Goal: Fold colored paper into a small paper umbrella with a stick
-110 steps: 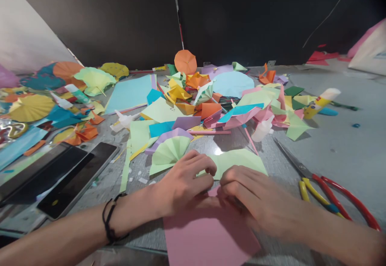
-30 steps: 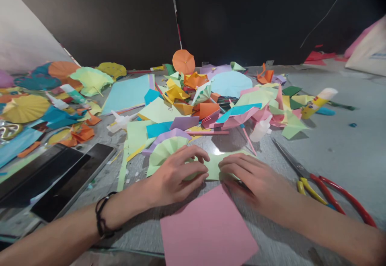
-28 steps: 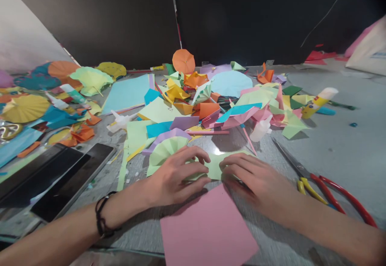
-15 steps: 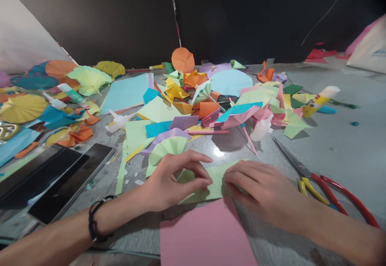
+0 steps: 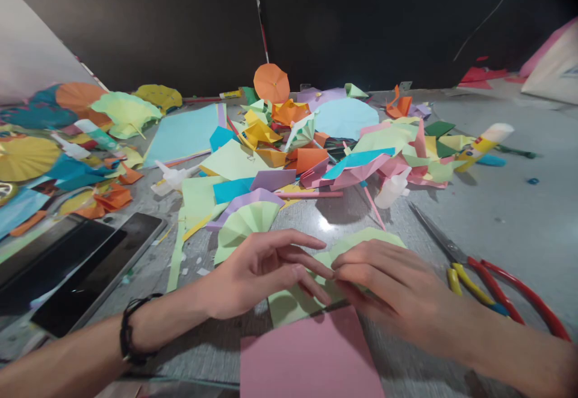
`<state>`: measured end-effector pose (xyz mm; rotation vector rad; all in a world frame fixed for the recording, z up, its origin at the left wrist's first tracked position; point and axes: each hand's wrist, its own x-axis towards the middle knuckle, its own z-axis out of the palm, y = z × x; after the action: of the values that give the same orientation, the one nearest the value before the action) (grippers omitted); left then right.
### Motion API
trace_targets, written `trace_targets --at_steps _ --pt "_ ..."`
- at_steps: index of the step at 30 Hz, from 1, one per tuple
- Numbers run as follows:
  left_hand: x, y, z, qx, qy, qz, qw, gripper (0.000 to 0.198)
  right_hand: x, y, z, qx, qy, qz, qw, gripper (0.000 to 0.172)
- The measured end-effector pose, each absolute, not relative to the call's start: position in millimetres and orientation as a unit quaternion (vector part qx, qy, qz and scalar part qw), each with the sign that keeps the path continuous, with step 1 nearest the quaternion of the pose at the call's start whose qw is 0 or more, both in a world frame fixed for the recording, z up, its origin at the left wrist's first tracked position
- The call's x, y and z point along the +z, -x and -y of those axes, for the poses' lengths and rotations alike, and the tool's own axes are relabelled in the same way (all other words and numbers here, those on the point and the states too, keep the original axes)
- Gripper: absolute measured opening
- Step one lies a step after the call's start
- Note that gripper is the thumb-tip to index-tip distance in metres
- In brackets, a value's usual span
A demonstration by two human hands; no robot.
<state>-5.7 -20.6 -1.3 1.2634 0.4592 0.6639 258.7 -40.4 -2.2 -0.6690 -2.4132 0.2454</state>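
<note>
A sheet of light green paper [image 5: 293, 306] lies on the grey table under both my hands. My left hand [image 5: 271, 274] is over its left part, fingers loosely bent and apart with nothing between them. My right hand [image 5: 388, 283] is closed at the sheet's right part, fingers together and bent down onto it; its thumb is mostly hidden. The fingertips of the two hands nearly meet. A pink sheet [image 5: 311, 356] lies nearer to me, along the green paper's lower edge. A pleated light green paper fan [image 5: 248, 226] lies just beyond my left hand.
Red-handled scissors [image 5: 456, 256] and yellow-handled ones [image 5: 474, 283] lie on the right. Two dark phones lie left, the nearer one [image 5: 103, 271] beside my forearm. Beyond are heaped coloured papers, a white glue bottle [image 5: 392, 190] and a yellow glue stick [image 5: 485, 145]. A dark wall stands behind.
The green paper has shifted and more of it shows beyond my right hand and below my left. My left hand has moved slightly right, towards my right hand. The view has shifted a little.
</note>
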Motion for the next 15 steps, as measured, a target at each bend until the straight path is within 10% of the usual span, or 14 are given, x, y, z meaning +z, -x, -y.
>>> trace_targets --at_steps 15 --pt "16 22 25 0.231 -0.837 -0.145 0.475 0.072 -7 -258 38 0.105 0.345 0.847 0.391 0.013"
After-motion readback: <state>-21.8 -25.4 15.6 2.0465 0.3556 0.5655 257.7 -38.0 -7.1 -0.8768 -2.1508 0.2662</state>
